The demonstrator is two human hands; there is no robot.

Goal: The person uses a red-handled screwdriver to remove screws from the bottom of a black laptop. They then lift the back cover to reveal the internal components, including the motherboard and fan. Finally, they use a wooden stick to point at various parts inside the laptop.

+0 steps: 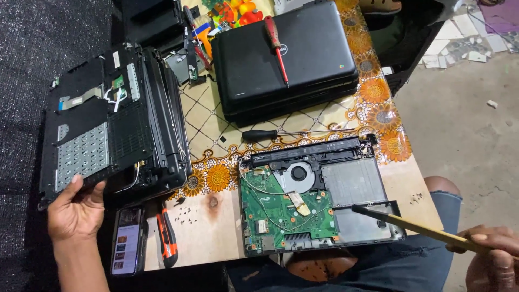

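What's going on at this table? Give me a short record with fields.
left hand: grips the edge of a tilted keyboard cover
right hand: holds a brush, bristles over the opened laptop base
base: green circuit board and fan exposed
nearby: closed black laptops, red screwdriver, black screwdriver, phone
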